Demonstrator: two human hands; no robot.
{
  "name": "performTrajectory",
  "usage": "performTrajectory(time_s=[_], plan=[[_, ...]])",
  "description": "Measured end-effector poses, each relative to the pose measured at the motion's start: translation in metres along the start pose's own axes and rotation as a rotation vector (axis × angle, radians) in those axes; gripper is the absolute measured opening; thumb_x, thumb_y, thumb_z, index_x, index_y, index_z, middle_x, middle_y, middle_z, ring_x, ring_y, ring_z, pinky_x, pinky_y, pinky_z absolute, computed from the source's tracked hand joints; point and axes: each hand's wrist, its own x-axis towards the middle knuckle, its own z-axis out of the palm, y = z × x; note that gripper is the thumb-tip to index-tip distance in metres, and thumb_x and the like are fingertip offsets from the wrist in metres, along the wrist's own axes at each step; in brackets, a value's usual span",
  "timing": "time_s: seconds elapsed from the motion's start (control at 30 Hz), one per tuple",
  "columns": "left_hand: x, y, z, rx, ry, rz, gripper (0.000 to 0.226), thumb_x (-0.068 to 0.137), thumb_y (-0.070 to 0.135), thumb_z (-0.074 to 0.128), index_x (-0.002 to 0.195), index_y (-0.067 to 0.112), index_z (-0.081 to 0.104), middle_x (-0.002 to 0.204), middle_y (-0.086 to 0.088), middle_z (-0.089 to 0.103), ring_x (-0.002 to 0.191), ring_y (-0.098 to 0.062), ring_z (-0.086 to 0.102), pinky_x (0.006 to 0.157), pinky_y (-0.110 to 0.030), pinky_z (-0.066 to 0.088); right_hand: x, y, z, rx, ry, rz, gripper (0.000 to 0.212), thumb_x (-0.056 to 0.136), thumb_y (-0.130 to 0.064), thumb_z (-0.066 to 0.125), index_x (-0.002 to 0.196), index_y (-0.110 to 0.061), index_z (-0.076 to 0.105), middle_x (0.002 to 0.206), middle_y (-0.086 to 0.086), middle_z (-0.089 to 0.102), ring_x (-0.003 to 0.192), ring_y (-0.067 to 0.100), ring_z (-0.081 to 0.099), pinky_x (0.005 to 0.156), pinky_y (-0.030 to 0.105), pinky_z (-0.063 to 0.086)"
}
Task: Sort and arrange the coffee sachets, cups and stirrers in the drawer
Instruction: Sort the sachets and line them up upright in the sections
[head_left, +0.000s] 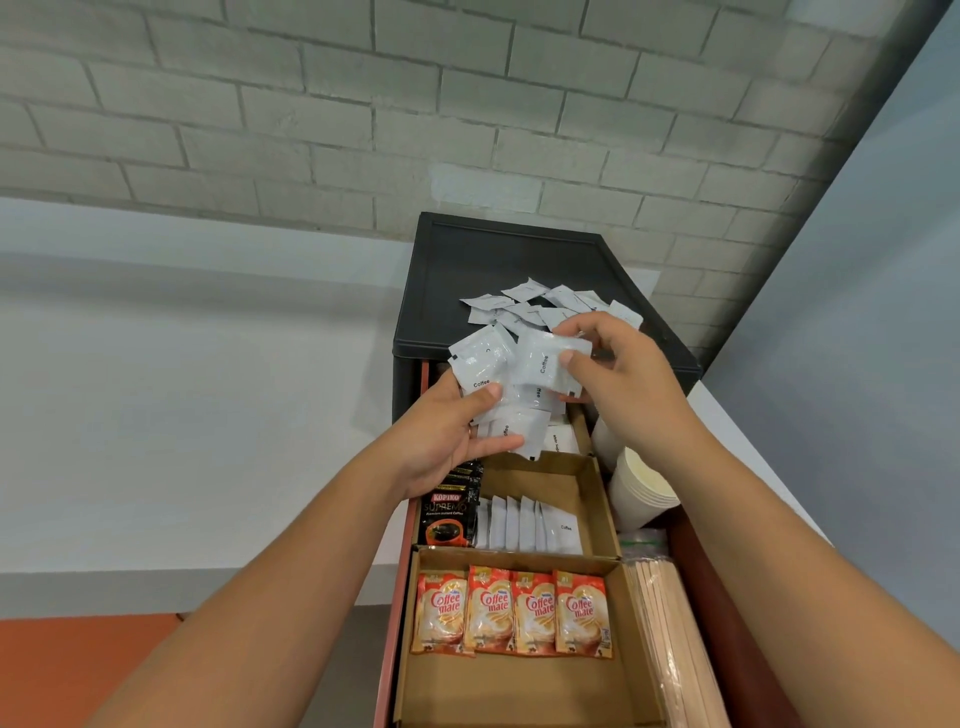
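My left hand (444, 436) grips a fanned bunch of white coffee sachets (480, 358) above the open drawer (691, 561). My right hand (613, 369) pinches one white sachet (545, 364) against that bunch. More loose white sachets (540, 306) lie scattered on the black cabinet top (498, 249). In the drawer, a cardboard tray (597, 488) holds a row of upright white sachets (524, 525) and black Kopiko sachets (449, 514). A nearer tray holds several orange Coffee-mate sachets (511, 610). Stacked paper cups (641, 488) and a bag of wooden stirrers (670, 623) lie along the drawer's right side.
The cabinet stands on a white counter (182, 389) against a grey brick wall (363, 104). A pale wall (872, 338) closes in on the right. An orange floor patch (78, 660) shows at lower left.
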Motion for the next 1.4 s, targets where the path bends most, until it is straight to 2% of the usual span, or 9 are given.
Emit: performTrajectory(time_s=[0.17, 0.27, 0.37, 0.5, 0.7, 0.87, 1.07, 1.23, 1.4], plan=[[0.0, 0.0, 0.002, 0.001, 0.001, -0.003, 0.041, 0.099, 0.014, 0.053, 0.138, 0.027, 0.048, 0.133, 0.0, 0.063, 0.111, -0.022, 0.068, 0.079, -0.036, 0.06, 0.0, 0.001, 0.013, -0.015, 0.126, 0.019, 0.011, 0.089, -0.016, 0.065, 0.084, -0.024, 0.061, 0.082, -0.006, 0.064, 0.075, 0.01, 0.062, 0.066, 0.023, 0.055], [0.0, 0.0, 0.002, 0.006, -0.008, 0.004, 0.04, 0.1, 0.014, 0.052, 0.137, 0.027, 0.048, 0.129, 0.0, 0.066, 0.111, -0.023, 0.068, 0.08, -0.036, 0.06, -0.003, 0.0, 0.025, 0.012, 0.166, 0.019, 0.015, 0.088, -0.013, 0.066, 0.081, -0.021, 0.056, 0.078, 0.0, 0.063, 0.066, 0.013, 0.065, 0.061, 0.027, 0.058], [-0.002, 0.001, 0.002, 0.012, -0.037, 0.021, 0.036, 0.101, 0.014, 0.05, 0.133, 0.031, 0.05, 0.124, 0.004, 0.069, 0.111, -0.022, 0.068, 0.08, -0.035, 0.06, -0.005, 0.002, 0.037, -0.061, 0.2, -0.007, 0.016, 0.087, -0.007, 0.065, 0.086, -0.018, 0.053, 0.078, -0.001, 0.057, 0.069, 0.015, 0.062, 0.065, 0.033, 0.058], [-0.002, 0.001, 0.002, -0.004, -0.034, 0.023, 0.037, 0.103, 0.013, 0.047, 0.135, 0.03, 0.049, 0.126, 0.003, 0.068, 0.112, -0.02, 0.067, 0.081, -0.035, 0.059, -0.008, 0.007, 0.048, -0.197, 0.234, -0.067, 0.025, 0.085, -0.009, 0.066, 0.093, -0.025, 0.048, 0.075, -0.009, 0.053, 0.067, 0.005, 0.054, 0.058, 0.011, 0.041], [-0.002, 0.002, 0.001, -0.049, -0.068, -0.022, 0.036, 0.103, 0.014, 0.046, 0.138, 0.024, 0.049, 0.125, -0.005, 0.068, 0.113, -0.024, 0.067, 0.082, -0.036, 0.059, -0.01, 0.011, 0.051, -0.303, 0.138, -0.101, 0.021, 0.084, -0.015, 0.068, 0.088, -0.029, 0.052, 0.073, -0.012, 0.053, 0.065, 0.002, 0.051, 0.054, 0.009, 0.034], [-0.001, 0.003, 0.0, -0.05, -0.072, -0.021, 0.037, 0.103, 0.012, 0.046, 0.138, 0.023, 0.05, 0.127, -0.008, 0.067, 0.114, -0.025, 0.066, 0.082, -0.036, 0.059, -0.009, 0.011, 0.051, -0.269, 0.014, -0.136, 0.013, 0.085, -0.016, 0.067, 0.087, -0.027, 0.061, 0.072, -0.011, 0.054, 0.065, 0.003, 0.05, 0.056, 0.012, 0.039], [-0.001, 0.002, 0.0, -0.084, -0.05, -0.03, 0.035, 0.103, 0.012, 0.046, 0.135, 0.024, 0.051, 0.13, -0.009, 0.065, 0.113, -0.027, 0.067, 0.082, -0.037, 0.06, -0.003, 0.005, 0.036, -0.176, 0.015, -0.186, 0.018, 0.088, -0.007, 0.063, 0.097, -0.023, 0.064, 0.092, -0.01, 0.053, 0.08, -0.005, 0.051, 0.07, 0.006, 0.04], [-0.001, 0.002, 0.001, 0.023, -0.082, -0.022, 0.037, 0.103, 0.018, 0.048, 0.14, 0.023, 0.049, 0.135, -0.006, 0.061, 0.121, -0.023, 0.062, 0.086, -0.038, 0.058, 0.013, -0.008, 0.03, -0.464, -0.191, -0.323, 0.031, 0.093, -0.01, 0.06, 0.122, -0.021, 0.063, 0.113, -0.005, 0.05, 0.108, 0.011, 0.04, 0.09, 0.017, 0.032], [0.0, 0.001, 0.0, 0.057, -0.09, -0.05, 0.034, 0.103, 0.015, 0.049, 0.136, 0.023, 0.051, 0.134, -0.006, 0.061, 0.12, -0.021, 0.062, 0.084, -0.034, 0.058, 0.034, -0.02, 0.028, -0.73, -0.444, -0.333, 0.039, 0.092, -0.024, 0.063, 0.131, -0.025, 0.057, 0.104, -0.009, 0.039, 0.103, 0.012, 0.028, 0.088, 0.026, 0.028]])
